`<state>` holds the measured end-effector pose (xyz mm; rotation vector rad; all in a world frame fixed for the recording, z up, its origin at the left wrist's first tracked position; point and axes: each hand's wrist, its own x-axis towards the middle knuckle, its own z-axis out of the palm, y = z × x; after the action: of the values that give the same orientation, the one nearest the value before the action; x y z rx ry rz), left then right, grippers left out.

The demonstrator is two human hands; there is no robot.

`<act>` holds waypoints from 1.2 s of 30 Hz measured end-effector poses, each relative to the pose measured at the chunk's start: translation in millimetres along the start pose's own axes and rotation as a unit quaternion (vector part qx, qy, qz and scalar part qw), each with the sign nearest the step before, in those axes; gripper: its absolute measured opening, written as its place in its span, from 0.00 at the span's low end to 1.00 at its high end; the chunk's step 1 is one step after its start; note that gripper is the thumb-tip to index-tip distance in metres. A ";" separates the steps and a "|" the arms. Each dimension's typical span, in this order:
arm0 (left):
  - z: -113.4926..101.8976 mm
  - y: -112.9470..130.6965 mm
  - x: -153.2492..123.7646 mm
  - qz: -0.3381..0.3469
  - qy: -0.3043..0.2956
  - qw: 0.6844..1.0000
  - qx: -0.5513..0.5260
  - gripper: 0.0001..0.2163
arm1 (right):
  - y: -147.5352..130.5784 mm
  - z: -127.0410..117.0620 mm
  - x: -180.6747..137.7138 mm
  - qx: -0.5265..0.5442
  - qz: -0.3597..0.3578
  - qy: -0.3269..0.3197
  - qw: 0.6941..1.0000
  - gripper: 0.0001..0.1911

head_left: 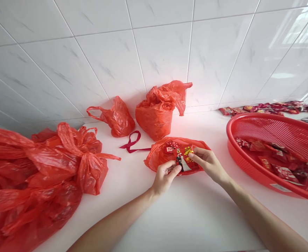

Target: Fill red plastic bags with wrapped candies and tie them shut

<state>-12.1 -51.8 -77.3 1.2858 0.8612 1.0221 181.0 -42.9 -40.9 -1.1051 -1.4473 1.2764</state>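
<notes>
Both of my hands hold a red packet [184, 156] printed with a wedding couple and gold characters. My left hand [165, 177] pinches its lower left side between thumb and fingers. At its upper right, the thumb and fingers of my right hand [209, 163] close on the edge. Beneath the packet lies a red plastic bag [154, 156], its mouth spread wide on the white counter. Inside that bag a small red wrapped sweet [173, 144] with white dots shows; whatever lies under the held packet is hidden.
On the right stands a red mesh basket [235, 148] with several wrapped sweets. More packets [272, 106] line the wall behind it. Knotted red bags [46, 175] crowd the left; two red bags [156, 119] stand at the back. A dark red ribbon [133, 141] lies beside the open bag.
</notes>
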 end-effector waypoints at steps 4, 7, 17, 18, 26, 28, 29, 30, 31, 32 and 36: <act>-0.6 -3.7 0.4 -0.004 0.008 1.000 -0.005 0.17 | -1.1 -6.6 3.9 0.004 0.002 0.003 1.000 0.21; -0.2 -4.7 1.1 -0.013 0.010 1.000 -0.013 0.19 | -5.9 -17.8 5.8 0.003 0.008 0.006 1.000 0.22; 0.8 -4.2 3.5 0.007 0.012 1.000 -0.022 0.20 | -16.9 -67.6 8.6 -0.023 0.028 -0.009 0.999 0.22; 0.6 -4.6 3.6 0.008 0.012 1.000 -0.020 0.20 | -15.6 -70.0 9.3 -0.024 0.035 -0.017 0.999 0.22; 2.5 -8.4 6.0 0.006 0.004 1.000 0.000 0.19 | -5.3 -57.4 5.5 0.003 0.069 -0.052 0.996 0.24; 3.1 -7.8 6.0 0.011 -0.002 1.000 0.010 0.18 | -2.3 -49.8 3.5 0.013 0.079 -0.080 0.994 0.23; 3.1 -7.2 5.7 0.012 -0.006 1.000 0.016 0.18 | -0.8 -46.5 2.7 0.020 0.081 -0.093 0.992 0.22; 3.0 -6.7 5.4 0.013 -0.009 1.000 0.024 0.18 | 0.8 -43.9 2.2 0.026 0.079 -0.102 0.991 0.21; 2.8 -6.4 5.0 0.012 -0.012 0.999 0.031 0.18 | 2.2 -41.9 1.7 0.030 0.077 -0.107 0.991 0.21; 2.4 -6.2 4.6 0.011 -0.014 0.999 0.039 0.18 | 3.6 -40.5 1.4 0.035 0.075 -0.107 0.991 0.20; 0.3 -7.7 3.7 0.007 -0.019 0.998 0.062 0.18 | 6.2 -38.5 0.0 0.058 0.084 -0.099 0.990 0.20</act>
<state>-9.7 -48.4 -84.7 1.4123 0.9000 0.9644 218.9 -34.4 -44.1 -1.0640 -1.4259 1.6083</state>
